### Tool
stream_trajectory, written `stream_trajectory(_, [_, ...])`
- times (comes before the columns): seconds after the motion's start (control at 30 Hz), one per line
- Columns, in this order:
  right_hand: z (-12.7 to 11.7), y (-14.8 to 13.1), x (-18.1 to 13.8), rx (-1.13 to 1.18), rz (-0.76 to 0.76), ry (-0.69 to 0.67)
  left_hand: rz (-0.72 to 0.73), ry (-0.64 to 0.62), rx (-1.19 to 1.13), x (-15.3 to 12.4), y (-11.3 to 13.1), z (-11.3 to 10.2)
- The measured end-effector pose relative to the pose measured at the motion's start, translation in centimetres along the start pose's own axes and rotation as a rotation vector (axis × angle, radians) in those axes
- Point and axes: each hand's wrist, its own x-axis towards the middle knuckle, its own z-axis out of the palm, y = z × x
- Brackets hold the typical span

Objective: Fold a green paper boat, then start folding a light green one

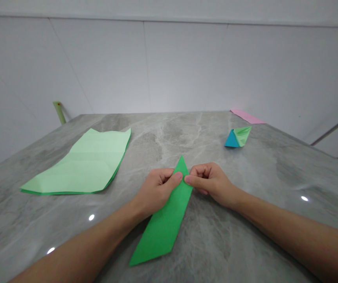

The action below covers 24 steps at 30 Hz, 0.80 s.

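A folded strip of green paper [167, 222] slants across the middle of the head view, its pointed tip at the far end and its wider end near me. My left hand [158, 190] pinches it close to the tip, thumb on top and fingers beneath. On the opposite edge, my right hand [212, 182] grips the paper between thumb and curled fingers. The two thumbs lie almost against each other. Parts of the fingers are hidden under the paper.
Pale green sheets [88, 161] lie stacked at the left of the grey marbled table [163, 131]. A small blue and green folded paper piece [237, 137] sits at the right. Pink paper [248, 116] lies by the far right edge, near the white wall [180, 67].
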Motion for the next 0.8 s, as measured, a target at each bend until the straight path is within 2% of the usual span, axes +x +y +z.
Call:
stream_trajectory(0.1, [-0.22, 0.06, 0.18, 0.078, -0.012, 0.078, -0.064, -0.179, -0.118, -0.19, -0.17, -0.12])
stream_trajectory(0.17, [-0.27, 0.11, 0.25, 0.129, 0.002, 0.085, -0.076, -0.196, -0.148, -0.32, -0.25, -0.06])
stream_trajectory(0.4, [0.13, 0.27, 0.19, 0.203, 0.036, 0.072, -0.003, -0.036, -0.095, -0.45, -0.33, 0.61])
stream_trajectory(0.63, [0.69, 0.05, -0.1, 0.035, 0.021, 0.018, 0.077, 0.246, 0.009, 0.05, -0.36, 0.54])
stream_trajectory(0.8, [0.18, 0.25, 0.3, 0.086, -0.03, 0.137, 0.038, 0.152, -0.229, 0.18, -0.19, 0.47])
